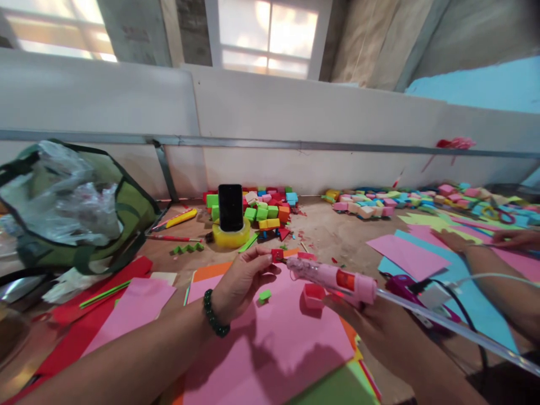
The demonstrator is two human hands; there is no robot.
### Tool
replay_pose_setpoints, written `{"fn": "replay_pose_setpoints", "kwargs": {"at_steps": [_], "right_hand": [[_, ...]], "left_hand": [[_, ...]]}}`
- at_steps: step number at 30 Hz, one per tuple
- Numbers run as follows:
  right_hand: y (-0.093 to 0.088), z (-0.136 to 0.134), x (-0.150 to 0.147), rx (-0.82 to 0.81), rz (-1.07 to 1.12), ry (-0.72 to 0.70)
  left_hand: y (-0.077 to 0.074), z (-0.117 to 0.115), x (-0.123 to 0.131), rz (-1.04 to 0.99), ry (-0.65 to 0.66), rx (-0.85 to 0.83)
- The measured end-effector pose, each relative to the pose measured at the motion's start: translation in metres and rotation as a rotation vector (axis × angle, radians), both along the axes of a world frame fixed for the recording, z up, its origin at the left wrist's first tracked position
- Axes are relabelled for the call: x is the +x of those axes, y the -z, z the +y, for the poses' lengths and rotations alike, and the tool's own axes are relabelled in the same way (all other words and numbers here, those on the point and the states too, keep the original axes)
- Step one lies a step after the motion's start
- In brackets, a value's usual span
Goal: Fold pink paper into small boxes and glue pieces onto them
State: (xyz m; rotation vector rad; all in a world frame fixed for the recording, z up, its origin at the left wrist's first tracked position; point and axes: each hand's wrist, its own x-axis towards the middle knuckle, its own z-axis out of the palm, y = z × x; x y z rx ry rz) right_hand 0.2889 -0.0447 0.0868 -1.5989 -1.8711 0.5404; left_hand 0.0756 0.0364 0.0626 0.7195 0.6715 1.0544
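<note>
My left hand (242,281), with a dark beaded bracelet at the wrist, pinches a small red paper piece (277,256). In my right hand (365,315) is a pink glue gun (329,275), its tip touching or very near the red piece. A clear glue stick (442,323) runs out of the gun's back end. Below the hands lies a pink paper sheet (295,349) on top of other coloured sheets. On it rest a small green folded piece (264,296) and an open pink-red paper box (313,296).
A phone (230,208) stands in a yellow tape roll (231,233), with coloured paper blocks (261,212) behind. At left are a green bag (126,219) and a yellow cutter (181,217). At right, another person's hands (455,242) are over papers, near a purple power strip (442,320).
</note>
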Motion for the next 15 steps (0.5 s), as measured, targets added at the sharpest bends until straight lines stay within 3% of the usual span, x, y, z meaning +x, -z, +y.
{"fn": "replay_pose_setpoints", "kwargs": {"at_steps": [6, 15], "right_hand": [[-0.0042, 0.0012, 0.0001, 0.051, -0.023, -0.022], [-0.0044, 0.0018, -0.0030, -0.026, 0.036, -0.030]], "left_hand": [[-0.0016, 0.0002, -0.0003, 0.000, 0.004, 0.001], [-0.0033, -0.0016, -0.0001, 0.007, 0.013, 0.004]]}}
